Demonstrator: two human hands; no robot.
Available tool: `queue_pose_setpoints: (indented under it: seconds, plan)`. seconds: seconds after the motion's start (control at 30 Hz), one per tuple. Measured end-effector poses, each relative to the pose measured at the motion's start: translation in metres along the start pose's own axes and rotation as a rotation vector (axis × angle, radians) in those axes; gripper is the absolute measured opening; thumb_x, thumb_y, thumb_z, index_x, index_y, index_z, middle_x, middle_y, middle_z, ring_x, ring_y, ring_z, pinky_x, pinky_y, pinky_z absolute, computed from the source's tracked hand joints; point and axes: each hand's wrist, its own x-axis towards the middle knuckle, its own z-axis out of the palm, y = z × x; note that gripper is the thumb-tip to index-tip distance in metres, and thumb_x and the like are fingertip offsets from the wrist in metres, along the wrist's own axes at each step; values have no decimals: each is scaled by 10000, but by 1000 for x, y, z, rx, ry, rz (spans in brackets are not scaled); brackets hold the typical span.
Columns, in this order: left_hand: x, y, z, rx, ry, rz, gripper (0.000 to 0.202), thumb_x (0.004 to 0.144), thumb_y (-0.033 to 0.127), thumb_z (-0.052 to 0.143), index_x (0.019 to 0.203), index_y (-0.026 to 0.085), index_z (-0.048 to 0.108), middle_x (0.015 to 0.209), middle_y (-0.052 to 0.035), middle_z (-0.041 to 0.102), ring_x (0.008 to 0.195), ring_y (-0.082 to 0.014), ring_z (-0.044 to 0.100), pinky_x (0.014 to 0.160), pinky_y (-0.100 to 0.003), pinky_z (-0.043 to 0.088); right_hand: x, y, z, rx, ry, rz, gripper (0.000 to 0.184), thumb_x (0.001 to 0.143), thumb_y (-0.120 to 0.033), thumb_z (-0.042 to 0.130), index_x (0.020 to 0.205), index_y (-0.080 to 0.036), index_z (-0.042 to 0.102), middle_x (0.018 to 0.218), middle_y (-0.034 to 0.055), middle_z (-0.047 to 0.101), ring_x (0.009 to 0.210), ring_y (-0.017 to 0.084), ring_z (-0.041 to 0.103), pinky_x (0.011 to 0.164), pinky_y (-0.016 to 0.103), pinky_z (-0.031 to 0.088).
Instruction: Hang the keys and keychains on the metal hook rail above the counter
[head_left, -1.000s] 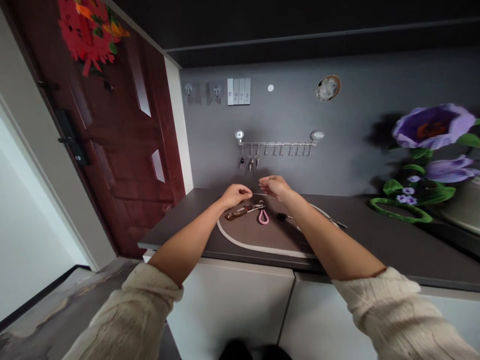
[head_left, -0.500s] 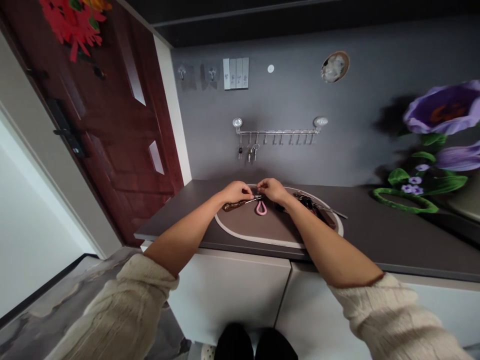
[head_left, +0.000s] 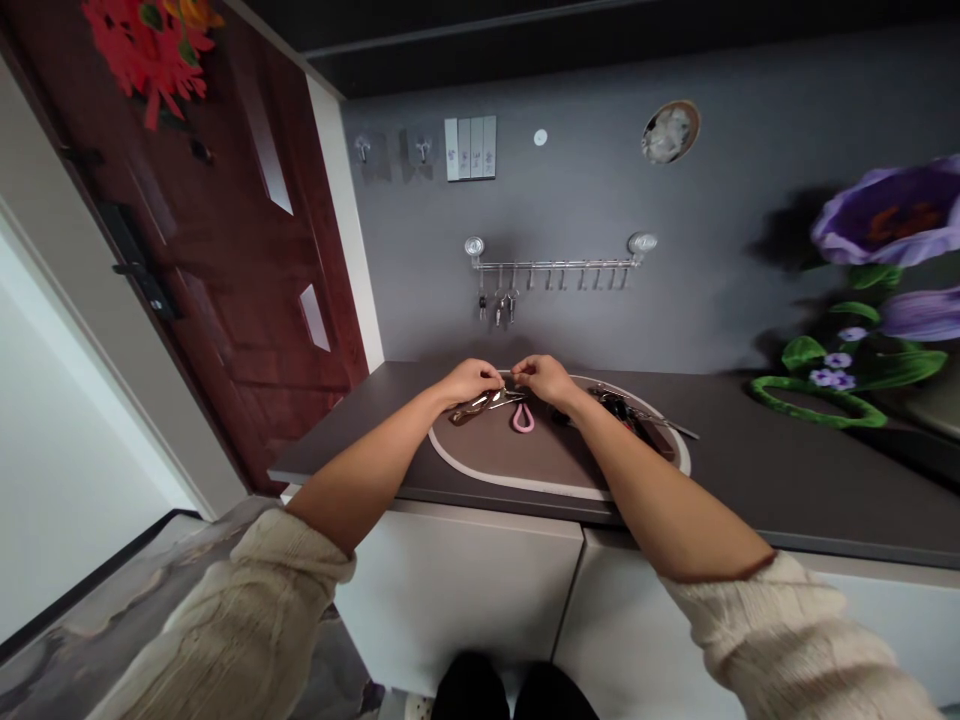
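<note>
Both hands are close together over the back half of a brown oval mat with a pale rim [head_left: 480, 470]. My left hand [head_left: 474, 380] is closed in a pinch, and what its fingertips hold is too small to make out. Facing it, my right hand [head_left: 544, 378] also pinches something small that I cannot name. Just below the left fingers lies a brown-handled item with shiny metal parts [head_left: 472, 408]. A pink loop [head_left: 523, 418] rests on the mat between and in front of the hands. Partly behind my right forearm is a pile of dark and metal tools [head_left: 626, 412].
Several small keys [head_left: 500, 308] hang at the left of a clear hook rail [head_left: 559, 265] on the grey wall. Purple artificial flowers with a green ring base [head_left: 817, 402] stand at right. The dark red door [head_left: 247, 250] is at left. White cabinet doors [head_left: 465, 590] are below the counter.
My left fingers have shifted slightly up and off the brown-handled item, which now shows more fully with its metal parts at a different angle. My right hand has barely moved.
</note>
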Motion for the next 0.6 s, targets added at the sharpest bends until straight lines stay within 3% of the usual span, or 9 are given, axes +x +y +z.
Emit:
queue_pose_setpoints:
  seconds: [0.33,0.6]
  plan:
    - [10,-3,0,-516,220,-34,144,591,224,629,683,117,596,671,-25,603,626,-93,540,687,-267,417,-1,-9,5,371,-5,-65,175,641,-255,565,758,-128,594,673,23,597,553,76,495,552,205,400]
    - [5,7,1,-709,224,-37,196,562,232,673,704,115,604,711,-35,604,682,-101,558,748,-300,420,-5,-18,6,619,-90,-58,245,632,-250,598,846,-132,618,762,46,625,639,92,536,639,240,423]
